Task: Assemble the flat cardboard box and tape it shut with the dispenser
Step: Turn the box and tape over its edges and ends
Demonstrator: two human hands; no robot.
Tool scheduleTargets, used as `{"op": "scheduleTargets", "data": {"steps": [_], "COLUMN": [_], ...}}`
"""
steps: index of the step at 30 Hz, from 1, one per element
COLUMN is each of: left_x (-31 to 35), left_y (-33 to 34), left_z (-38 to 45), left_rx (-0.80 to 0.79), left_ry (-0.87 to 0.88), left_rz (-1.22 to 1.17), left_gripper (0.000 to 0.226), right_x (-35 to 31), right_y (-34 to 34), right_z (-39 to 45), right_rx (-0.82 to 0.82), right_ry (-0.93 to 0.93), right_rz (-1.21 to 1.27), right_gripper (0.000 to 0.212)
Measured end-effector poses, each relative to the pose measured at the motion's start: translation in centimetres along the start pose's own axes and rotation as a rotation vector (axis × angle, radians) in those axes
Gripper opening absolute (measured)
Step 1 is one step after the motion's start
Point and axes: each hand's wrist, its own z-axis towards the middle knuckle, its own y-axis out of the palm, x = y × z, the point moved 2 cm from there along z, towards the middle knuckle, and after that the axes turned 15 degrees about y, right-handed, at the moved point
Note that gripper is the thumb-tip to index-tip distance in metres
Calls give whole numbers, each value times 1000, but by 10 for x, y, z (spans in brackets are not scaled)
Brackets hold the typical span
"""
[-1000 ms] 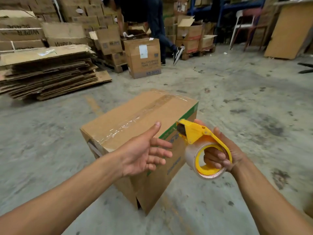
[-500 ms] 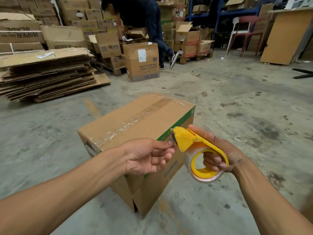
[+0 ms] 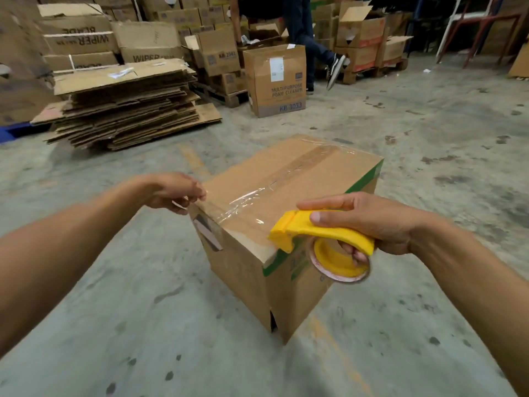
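Note:
An assembled brown cardboard box (image 3: 303,173) stands on the concrete floor, a clear tape strip running along its top seam. My right hand (image 3: 363,216) grips the yellow tape dispenser (image 3: 320,236), whose head sits at the box's near top edge, with the tape roll hanging against the green-edged side. My left hand (image 3: 177,193) pinches the end of a clear tape strip at the box's left top corner. The tape stretches across the near end of the top between my two hands.
A pile of flattened cardboard (image 3: 123,107) lies at the back left. A tall "foam cleaner" carton (image 3: 276,81) stands behind the box, beside a person's legs (image 3: 315,47). Stacked cartons on pallets line the back; a chair (image 3: 481,27) stands far right.
My left hand took the tape end at the dispenser and drew it left to the box's corner. My right hand brought the dispenser down onto the box's near top edge.

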Motion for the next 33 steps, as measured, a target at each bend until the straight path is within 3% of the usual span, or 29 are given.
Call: {"op": "scheduleTargets", "data": {"steps": [4,9,17,27,33], "left_x": [-26,-69,-90,-85,-102], "left_y": [-26,-41,-47,-65,-65], "left_z": [27,48,77,113,117], "left_rx": [199,350,317,387,303], "left_ry": [93,144,118,104,35], "left_rz": [125,32,-77,-88,-113], "left_gripper": [17,22,18,22,17], "right_x": [-42,-67,-71,-94,-94], "right_y": [42,74,82,88,88], "right_z": [41,78,104,126,134], "right_rx": [63,126,155,185,152], "right_ry": [-4,-19,23,23,55], "right_rz": [-24,-29,-37,14,-3], "right_gripper": [43,45,46,48,48]}}
